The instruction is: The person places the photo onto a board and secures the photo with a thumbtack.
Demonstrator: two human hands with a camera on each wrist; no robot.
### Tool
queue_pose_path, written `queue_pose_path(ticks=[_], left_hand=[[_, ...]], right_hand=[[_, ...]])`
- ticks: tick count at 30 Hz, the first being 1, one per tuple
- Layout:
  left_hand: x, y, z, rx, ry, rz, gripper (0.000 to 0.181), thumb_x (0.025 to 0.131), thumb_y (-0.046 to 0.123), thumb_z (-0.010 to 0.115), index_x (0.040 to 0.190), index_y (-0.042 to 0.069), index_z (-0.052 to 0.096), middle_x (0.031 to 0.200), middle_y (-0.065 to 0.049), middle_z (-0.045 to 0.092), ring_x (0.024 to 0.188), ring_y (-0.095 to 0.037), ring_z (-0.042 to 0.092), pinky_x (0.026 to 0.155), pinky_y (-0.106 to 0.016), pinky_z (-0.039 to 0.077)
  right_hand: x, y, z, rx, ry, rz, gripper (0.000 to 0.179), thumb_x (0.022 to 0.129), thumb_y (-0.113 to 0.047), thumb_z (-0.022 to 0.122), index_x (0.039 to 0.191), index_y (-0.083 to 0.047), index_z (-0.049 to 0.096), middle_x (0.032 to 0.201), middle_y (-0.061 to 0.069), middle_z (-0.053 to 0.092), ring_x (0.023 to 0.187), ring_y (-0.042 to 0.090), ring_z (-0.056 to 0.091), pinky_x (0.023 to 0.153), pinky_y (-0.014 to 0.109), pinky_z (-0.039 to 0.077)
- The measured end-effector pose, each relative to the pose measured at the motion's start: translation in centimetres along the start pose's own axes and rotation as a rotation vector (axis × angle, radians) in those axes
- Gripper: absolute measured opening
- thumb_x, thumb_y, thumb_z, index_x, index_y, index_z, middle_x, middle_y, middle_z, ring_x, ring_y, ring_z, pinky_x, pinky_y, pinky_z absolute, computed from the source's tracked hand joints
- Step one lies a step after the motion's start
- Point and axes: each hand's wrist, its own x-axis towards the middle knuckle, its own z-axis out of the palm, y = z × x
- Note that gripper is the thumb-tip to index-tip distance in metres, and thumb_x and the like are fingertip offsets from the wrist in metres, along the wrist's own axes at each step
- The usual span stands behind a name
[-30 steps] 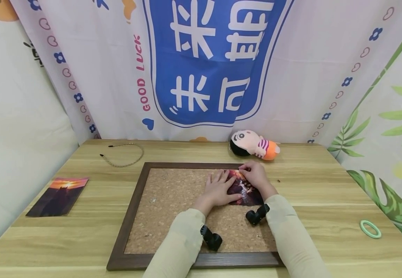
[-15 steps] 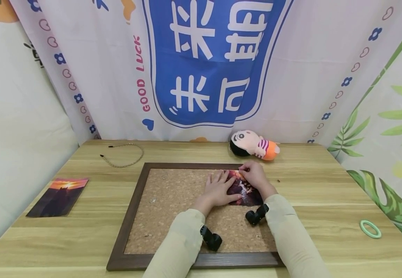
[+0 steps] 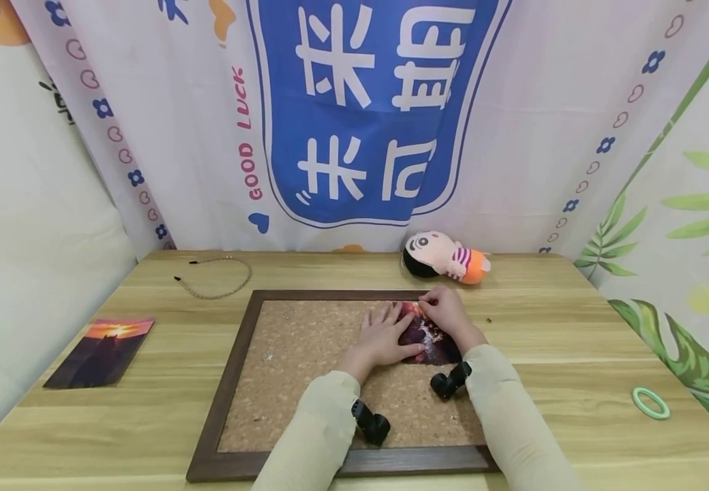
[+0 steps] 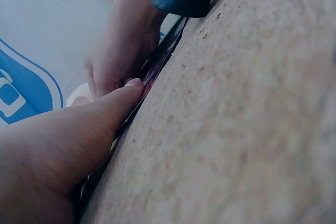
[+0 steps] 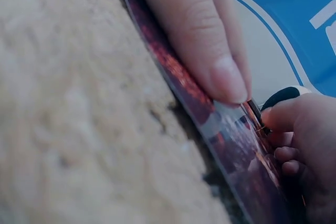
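A dark photo print [image 3: 431, 344] with red and orange light lies on the cork board [image 3: 305, 361], near its upper right edge. My left hand [image 3: 384, 337] rests on the photo's left part and the cork beside it, fingers spread. At the photo's upper edge, my right hand [image 3: 446, 315] pinches a small dark thing [image 5: 256, 115], possibly a pin; the fingers hide most of it. In the right wrist view the left hand's fingertips [image 5: 228, 80] press the photo close to that pinch. The left wrist view shows both hands together along the photo's edge.
A dark brown frame [image 3: 225, 402] borders the cork. Left of it lies a sunset photo [image 3: 99, 354], and behind that a thin chain-like band [image 3: 232, 290]. A plush doll [image 3: 446, 258] lies at the back, a green ring [image 3: 650, 404] at the right.
The head view has shifted slightly. Both hands keep their places on the photo, and nothing else has visibly moved.
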Motion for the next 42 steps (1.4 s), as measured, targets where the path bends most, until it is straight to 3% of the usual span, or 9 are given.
queue_pose_path(ticks=[6,10,15,23,31,36,42], left_hand=[[0.0,0.0,0.1,0.005,0.006,0.005,0.070,0.079,0.061,0.041,0.136,0.023,0.029,0.142,-0.004,0.015,0.129,-0.024,0.004,0.097,-0.051,0.003],[0.0,0.0,0.1,0.005,0.012,0.006,0.070,0.078,0.062,0.041,0.136,0.023,0.030,0.142,-0.005,0.015,0.128,-0.024,0.004,0.097,-0.051,0.003],[-0.1,0.0,0.1,0.000,0.012,0.006,0.069,0.079,0.061,0.041,0.136,0.023,0.030,0.142,-0.005,0.015,0.129,-0.024,0.004,0.097,-0.051,0.002],[-0.1,0.0,0.3,0.011,0.023,0.011,0.069,0.079,0.061,0.041,0.136,0.023,0.030,0.142,-0.005,0.016,0.129,-0.024,0.005,0.097,-0.050,0.004],[-0.2,0.1,0.1,0.011,0.038,0.014,0.069,0.079,0.060,0.042,0.135,0.022,0.032,0.141,-0.006,0.018,0.128,-0.024,0.006,0.096,-0.051,0.005],[-0.1,0.1,-0.1,-0.027,0.031,0.014,0.068,0.079,0.059,0.045,0.135,0.021,0.033,0.141,-0.006,0.017,0.128,-0.025,0.006,0.097,-0.051,0.003],[-0.1,0.0,-1.0,-0.149,0.010,-0.005,0.069,0.077,0.054,0.052,0.134,0.019,0.035,0.142,-0.007,0.014,0.127,-0.030,0.005,0.096,-0.052,0.003]], right_hand=[[-0.1,0.2,0.1,0.056,0.004,0.048,0.009,0.076,-0.005,0.062,0.081,0.002,0.067,0.083,0.012,0.061,0.079,0.025,0.054,0.073,0.038,0.041],[0.1,0.4,0.3,0.089,0.009,0.104,0.010,0.077,-0.006,0.062,0.084,0.000,0.066,0.078,0.009,0.060,0.069,0.021,0.052,0.063,0.033,0.041],[0.2,0.5,0.4,0.103,0.018,0.150,0.005,0.076,-0.007,0.063,0.077,-0.002,0.064,0.069,0.005,0.056,0.060,0.017,0.047,0.056,0.028,0.038],[0.1,0.5,0.4,0.051,0.010,0.092,0.005,0.074,-0.005,0.064,0.069,-0.003,0.065,0.071,0.005,0.058,0.066,0.019,0.050,0.065,0.034,0.040],[0.2,0.2,0.1,-0.010,-0.042,0.069,0.008,0.074,-0.006,0.062,0.066,-0.004,0.064,0.069,0.004,0.056,0.064,0.018,0.050,0.064,0.034,0.041],[0.1,-0.3,-0.7,-0.037,-0.113,0.057,0.009,0.077,-0.009,0.060,0.072,-0.003,0.065,0.072,0.004,0.056,0.067,0.018,0.050,0.065,0.035,0.041],[0.5,-1.6,-2.2,0.001,-0.147,0.010,0.022,0.082,-0.015,0.058,0.092,0.004,0.063,0.085,0.012,0.061,0.078,0.023,0.054,0.070,0.037,0.042]])
